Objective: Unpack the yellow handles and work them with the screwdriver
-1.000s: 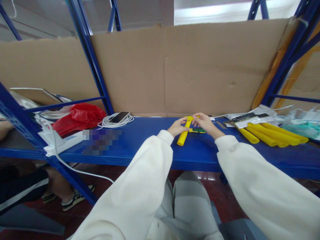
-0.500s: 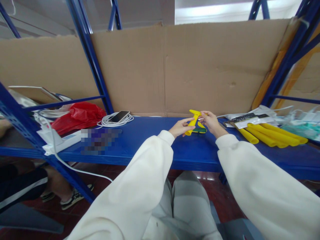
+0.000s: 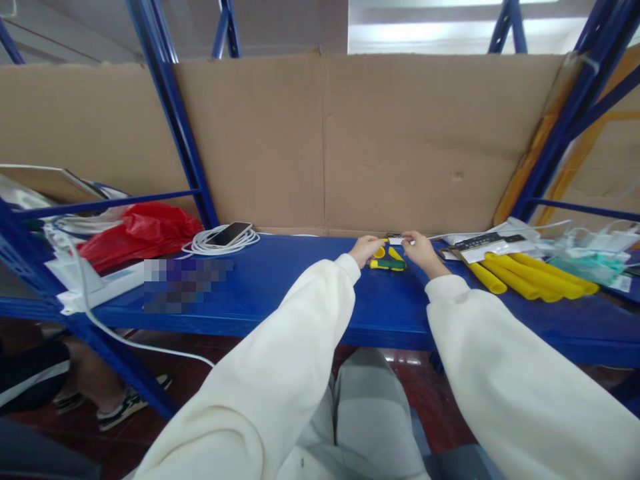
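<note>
My left hand (image 3: 367,251) is closed around a yellow plastic piece (image 3: 380,253), whose rounded end shows beside the fingers; most of it is hidden. My right hand (image 3: 420,252) is just to the right, its fingers pinched together at a small white-and-black item (image 3: 395,239) between the hands. Whether the fingers grip that item or only touch it, I cannot tell. Below the gap between the hands, a green-and-yellow tool (image 3: 387,265) lies on the blue shelf (image 3: 300,280); its exact kind is unclear.
Several yellow tubes (image 3: 535,277) and a black-and-white packet (image 3: 493,247) lie to the right, with masks (image 3: 590,263) beyond. On the left are a phone (image 3: 231,235) on a coiled white cable (image 3: 200,245), a red bag (image 3: 145,230) and a power strip (image 3: 117,283). Cardboard (image 3: 320,147) stands behind.
The yellow T-shaped piece has turned and is now mostly hidden behind my left hand. My left hand has moved slightly up and right, uncovering the green-and-yellow tool. The view has shifted a little.
</note>
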